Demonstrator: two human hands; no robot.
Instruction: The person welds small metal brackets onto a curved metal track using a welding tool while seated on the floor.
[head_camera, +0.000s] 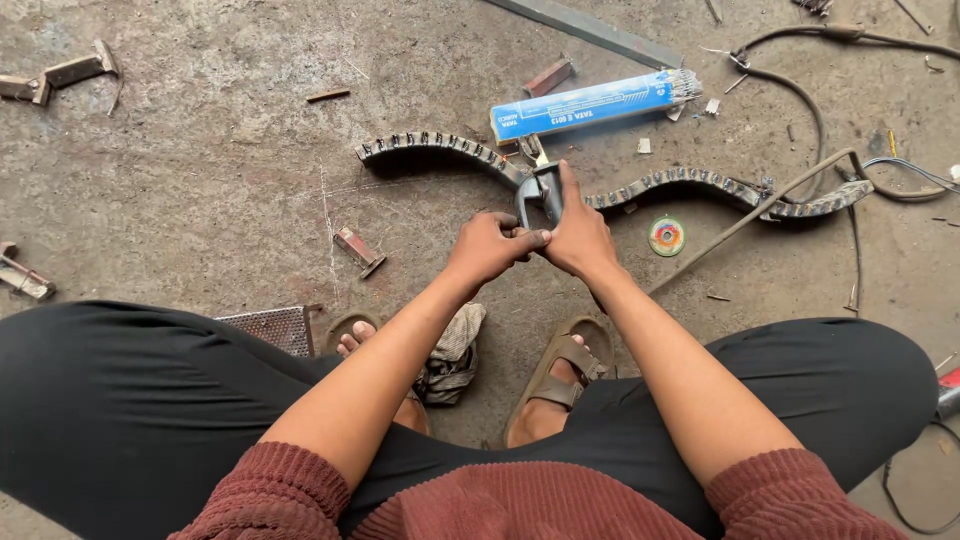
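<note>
I see my left hand (490, 245) and right hand (577, 235) meeting just above the middle of a long wavy strip of ridged dark metal (440, 146) that lies across the concrete floor (200, 180). Both hands are closed around a grey metal clamp-like tool (538, 190): the right wraps its handle with the thumb stretched up along it, and the left pinches the lower part with its fingertips. The tool's head touches the strip at its central dip. Just beyond lies a blue box of welding rods (590, 105), its rod ends showing. A small round green and red disc (666, 236) sits near the strip, to the right of my hands. A crumpled grey rag (452, 355) lies between my sandalled feet.
</note>
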